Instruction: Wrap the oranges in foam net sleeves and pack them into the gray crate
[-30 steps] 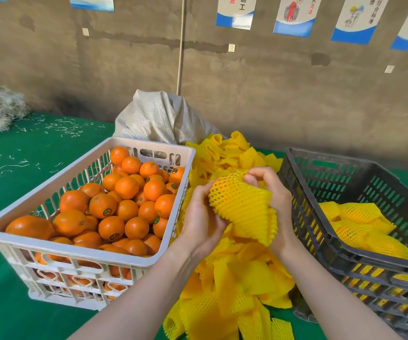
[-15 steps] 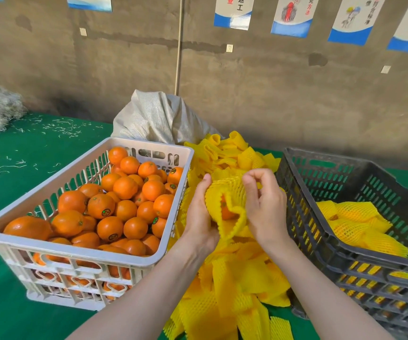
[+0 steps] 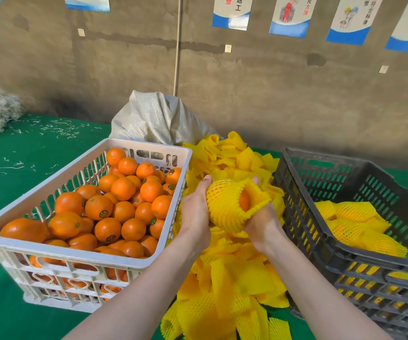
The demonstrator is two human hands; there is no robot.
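Orange (image 3: pixel 244 201) between cupped left hand (image 3: pixel 195 212), right hand (image 3: pixel 263 222)

Bright, even light, soft shadows only. Wide-angle bend at frame edges; posters (image 3: pixel 232 13) up top slightly soft.

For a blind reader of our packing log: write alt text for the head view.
A left hand and right hand hold a round orange peeking from the open end of a yellow foam net sleeve, above a pile of loose yellow sleeves. A white plastic crate of bare oranges sits left, a gray plastic crate holding wrapped oranges right.
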